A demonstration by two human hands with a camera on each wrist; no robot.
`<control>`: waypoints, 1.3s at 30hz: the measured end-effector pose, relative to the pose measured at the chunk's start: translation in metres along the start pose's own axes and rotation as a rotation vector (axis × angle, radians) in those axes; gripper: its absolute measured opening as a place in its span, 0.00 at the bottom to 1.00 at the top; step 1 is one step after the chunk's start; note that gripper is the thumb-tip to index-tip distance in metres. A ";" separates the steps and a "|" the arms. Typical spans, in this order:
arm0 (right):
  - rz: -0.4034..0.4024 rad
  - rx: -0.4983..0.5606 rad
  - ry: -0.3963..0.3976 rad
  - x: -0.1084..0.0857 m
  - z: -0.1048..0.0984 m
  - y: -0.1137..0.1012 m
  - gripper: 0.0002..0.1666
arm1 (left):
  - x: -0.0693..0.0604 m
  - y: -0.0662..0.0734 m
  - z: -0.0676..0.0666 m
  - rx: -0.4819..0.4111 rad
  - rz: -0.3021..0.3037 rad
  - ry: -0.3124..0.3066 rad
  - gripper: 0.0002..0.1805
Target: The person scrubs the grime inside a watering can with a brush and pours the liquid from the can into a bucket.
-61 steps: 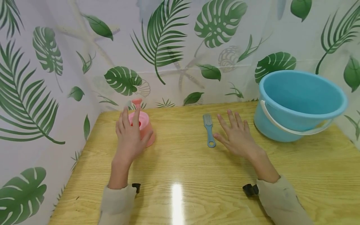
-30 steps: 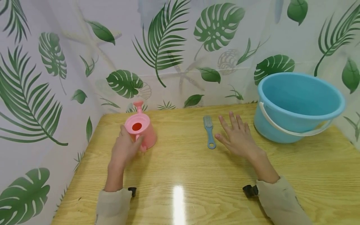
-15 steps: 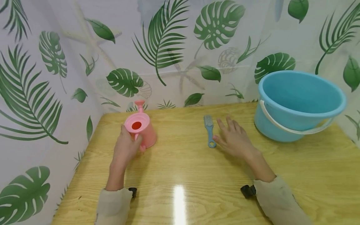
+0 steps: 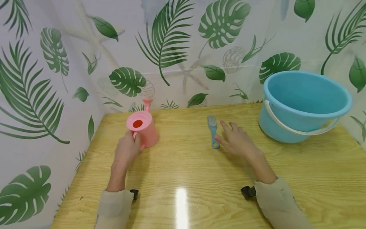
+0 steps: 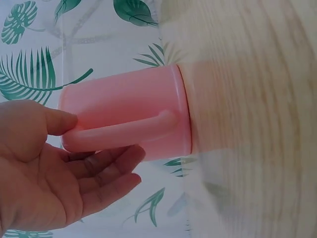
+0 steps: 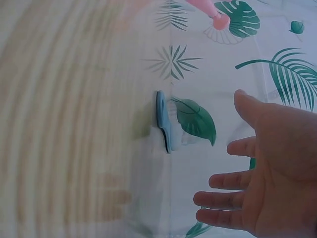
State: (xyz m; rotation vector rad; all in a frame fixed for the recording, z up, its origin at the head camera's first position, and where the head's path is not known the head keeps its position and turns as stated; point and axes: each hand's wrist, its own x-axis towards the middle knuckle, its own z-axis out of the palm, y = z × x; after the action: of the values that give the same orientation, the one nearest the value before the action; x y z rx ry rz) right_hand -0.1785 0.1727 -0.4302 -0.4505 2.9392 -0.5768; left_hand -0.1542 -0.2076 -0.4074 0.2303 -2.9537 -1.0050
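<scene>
The pink watering can (image 4: 147,135) stands upright on the left of the table, its spout pointing to the back wall. My left hand (image 4: 126,149) holds its handle; in the left wrist view the thumb lies at the handle's upper end and the fingers pass behind the handle (image 5: 124,131). A small blue brush (image 4: 213,132), with a hole in its handle end, lies near the middle. Just right of it hovers my right hand (image 4: 238,141), fingers spread and holding nothing. The right wrist view shows its palm and the brush (image 6: 162,119) apart from each other.
A large blue bucket (image 4: 286,127) with a white handle stands at the back right of the wooden table (image 4: 183,165). A leaf-patterned white cloth (image 4: 177,86) covers the walls behind and to the left.
My left hand has gone from above the watering can to its handle, and the can has turned slightly, its spout shifting right. My right hand has lowered slightly and moved closer to the brush.
</scene>
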 end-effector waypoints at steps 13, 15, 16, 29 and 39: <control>0.027 0.147 -0.060 0.009 -0.005 -0.011 0.44 | 0.022 -0.021 0.008 -0.363 -0.072 -0.066 0.24; 0.046 0.169 -0.053 0.011 -0.006 -0.014 0.44 | 0.024 -0.022 0.010 -0.419 -0.075 -0.063 0.23; 0.052 0.177 -0.045 0.012 -0.006 -0.016 0.43 | 0.025 -0.022 0.011 -0.444 -0.080 -0.063 0.22; 0.194 0.192 -0.095 0.018 0.001 -0.021 0.22 | 0.026 -0.026 0.015 -0.494 -0.062 0.053 0.20; 0.197 0.138 -0.062 0.024 0.012 -0.022 0.26 | 0.024 -0.023 0.018 -0.566 -0.084 0.105 0.20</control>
State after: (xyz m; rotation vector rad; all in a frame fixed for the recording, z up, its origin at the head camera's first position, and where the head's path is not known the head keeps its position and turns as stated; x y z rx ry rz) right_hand -0.1935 0.1417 -0.4337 -0.1589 2.8171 -0.7193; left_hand -0.1764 -0.2178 -0.4364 0.3759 -2.4521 -1.7162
